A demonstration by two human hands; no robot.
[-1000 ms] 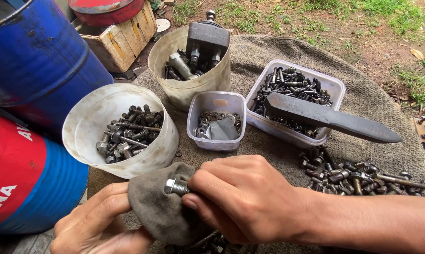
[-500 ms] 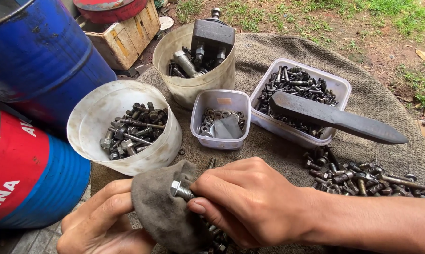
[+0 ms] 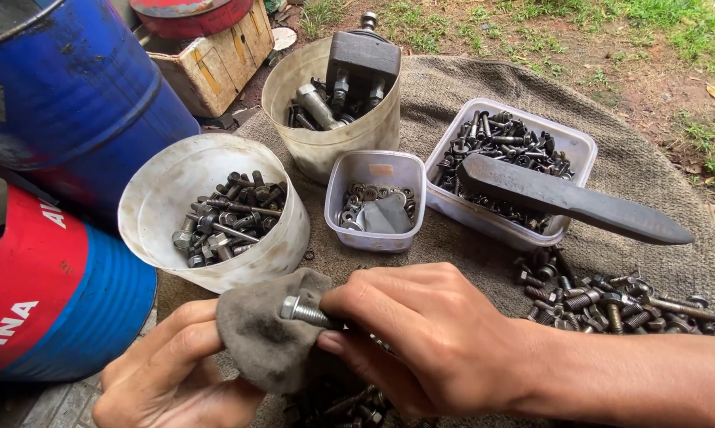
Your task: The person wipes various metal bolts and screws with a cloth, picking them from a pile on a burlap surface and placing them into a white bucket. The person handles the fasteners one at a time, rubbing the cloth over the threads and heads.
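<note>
Bolt (image 3: 303,312) pinched in right hand (image 3: 421,341), fingers (image 3: 357,299) closed round the shank, head end sticking out left. Pressed against grey rag (image 3: 266,337). Rag draped over left hand (image 3: 171,372), fingers curled up under it, gripping from below. Both hands low centre, over brown sacking (image 3: 452,87) spread on the ground.

Just above the hands: white round tub (image 3: 163,186), tipped a bit toward camera, part full of bolts and nuts. Behind it, beige bucket (image 3: 373,131) with larger bolts and a dark block-shaped metal part (image 3: 363,59) on top. Between tub and big box: small clear box (image 3: 373,170) holding washers and a grey scrap. Right of that: bigger clear box (image 3: 567,143), full of dark bolts, with flat dark metal bar (image 3: 571,198) lying across its rim, tip pointing right. Loose pile of bolts (image 3: 603,297) on sacking right of the hands, near right forearm. More bolts under the hands, partly hidden.

Far left: blue drum (image 3: 64,87), red and blue drum (image 3: 48,301) in front of it. Wooden crate (image 3: 215,63) at top, red lid on it. Dirt and grass beyond sacking.
</note>
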